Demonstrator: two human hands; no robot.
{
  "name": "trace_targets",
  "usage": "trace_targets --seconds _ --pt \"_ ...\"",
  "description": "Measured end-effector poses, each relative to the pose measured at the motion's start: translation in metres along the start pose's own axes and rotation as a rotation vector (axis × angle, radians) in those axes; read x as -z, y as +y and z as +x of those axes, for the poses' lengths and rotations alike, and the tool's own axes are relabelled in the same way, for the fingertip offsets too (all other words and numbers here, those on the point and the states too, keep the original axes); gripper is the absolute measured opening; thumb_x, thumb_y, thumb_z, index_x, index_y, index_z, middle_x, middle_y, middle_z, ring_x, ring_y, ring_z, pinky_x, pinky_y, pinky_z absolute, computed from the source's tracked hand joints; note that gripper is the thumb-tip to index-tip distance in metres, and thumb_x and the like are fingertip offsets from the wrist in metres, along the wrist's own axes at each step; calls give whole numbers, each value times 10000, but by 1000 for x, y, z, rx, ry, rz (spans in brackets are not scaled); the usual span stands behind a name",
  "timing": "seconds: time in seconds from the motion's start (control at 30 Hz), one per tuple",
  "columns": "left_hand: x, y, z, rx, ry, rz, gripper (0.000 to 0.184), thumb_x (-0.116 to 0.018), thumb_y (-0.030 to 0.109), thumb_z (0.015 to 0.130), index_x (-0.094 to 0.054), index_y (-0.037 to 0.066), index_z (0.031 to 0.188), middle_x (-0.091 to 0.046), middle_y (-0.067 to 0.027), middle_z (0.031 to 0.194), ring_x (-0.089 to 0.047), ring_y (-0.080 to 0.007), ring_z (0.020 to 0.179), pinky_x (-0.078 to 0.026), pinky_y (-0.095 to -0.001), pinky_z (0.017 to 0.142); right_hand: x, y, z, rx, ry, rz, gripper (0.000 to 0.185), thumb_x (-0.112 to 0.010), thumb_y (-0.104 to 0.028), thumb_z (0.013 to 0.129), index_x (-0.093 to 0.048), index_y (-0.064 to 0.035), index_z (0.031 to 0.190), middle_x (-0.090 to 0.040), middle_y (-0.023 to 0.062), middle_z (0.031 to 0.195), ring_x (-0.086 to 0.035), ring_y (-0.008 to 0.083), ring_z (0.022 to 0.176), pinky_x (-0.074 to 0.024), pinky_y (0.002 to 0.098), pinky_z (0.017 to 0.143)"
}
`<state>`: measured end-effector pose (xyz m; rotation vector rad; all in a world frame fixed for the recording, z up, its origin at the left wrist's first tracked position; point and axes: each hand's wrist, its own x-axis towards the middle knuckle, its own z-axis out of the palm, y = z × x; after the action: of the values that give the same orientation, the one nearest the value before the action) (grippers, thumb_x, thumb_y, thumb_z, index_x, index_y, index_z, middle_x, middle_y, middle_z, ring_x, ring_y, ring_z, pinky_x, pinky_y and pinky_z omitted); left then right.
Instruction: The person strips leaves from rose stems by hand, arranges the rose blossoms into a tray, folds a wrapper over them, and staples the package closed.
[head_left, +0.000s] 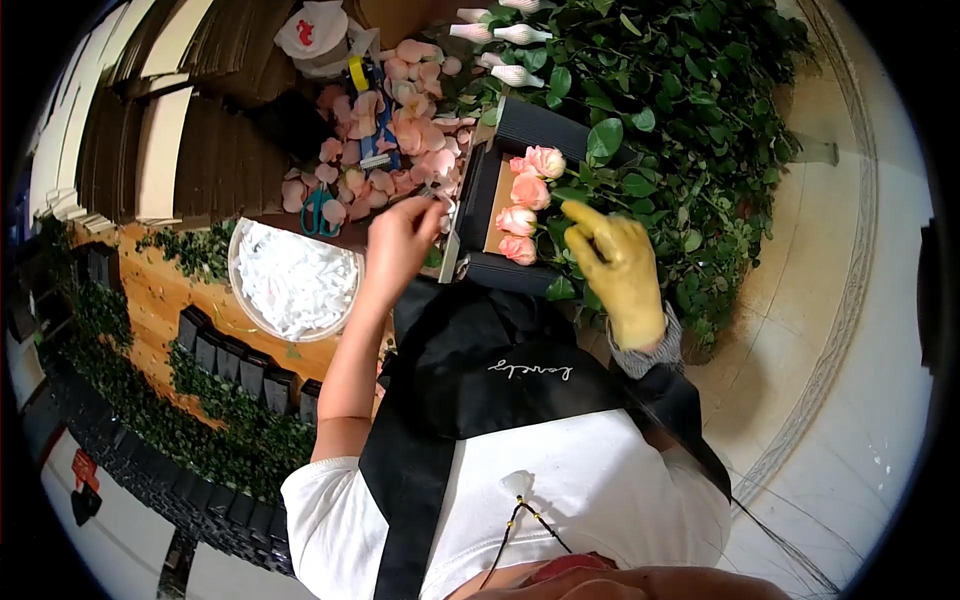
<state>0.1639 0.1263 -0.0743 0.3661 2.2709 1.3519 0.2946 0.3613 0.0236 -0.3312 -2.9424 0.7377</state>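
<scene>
Several pale pink roses (530, 192) lie in a row on a brown cardboard strip between dark corrugated pieces (540, 132). My left hand (403, 240) is bare, its fingertips pinched together beside the left edge of this packaging. A small whitish bit shows at those fingertips, too small to name. On the other side, my right hand (615, 265) wears a yellow glove. Its index finger reaches toward the rose stems and leaves while the other fingers bend; I see nothing held in it. A round basin (233, 265) of small white pieces stands left of my left forearm.
Loose pink petals (415, 130) cover the work surface around teal-handled scissors (320, 212) and a blue tape dispenser (378, 125). Leafy stems (680, 130) pile up at right, near netted rose heads (520, 34). Stacked cardboard (215, 150) stands at left.
</scene>
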Motion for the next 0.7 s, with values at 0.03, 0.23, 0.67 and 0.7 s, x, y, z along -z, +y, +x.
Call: trace_targets --seconds 0.03,0.23,0.67,0.7 --pt "-8 1 -4 1 -66 -106 179 -652 163 943 -726 6 985 -699 -183 797 -705 -340 728 -541 -373 657 4 -4 -3 -15 -72 137 327 -746 -114 836 -708 -119 1160 -715 108 799 -683 300 769 -523 405 724" --pt "-50 18 -3 -302 30 281 184 -628 182 936 -707 22 894 -705 -170 822 -700 -346 731 -557 -445 667 -44 21 -5 94 -348 -262 496 -777 -218 797 -608 -92 1246 -689 75 784 -660 289 760 -504 429 716" --pt "-45 21 2 -274 -175 245 198 -619 124 943 -730 5 1055 -703 -219 856 -693 -391 767 -548 -418 695 -54 37 -10 159 -249 -155 306 -818 -338 722 -653 -129 874 -645 41 709 -657 262 744 -488 413 721" --pt "-46 22 0 -282 -174 253 202 -621 114 943 -721 -5 1073 -705 -216 864 -696 -385 756 -550 -405 693 -55 38 -10 145 -230 -145 306 -818 -338 722 -653 -129 874 -645 41 709 -657 262 744 -488 413 721"
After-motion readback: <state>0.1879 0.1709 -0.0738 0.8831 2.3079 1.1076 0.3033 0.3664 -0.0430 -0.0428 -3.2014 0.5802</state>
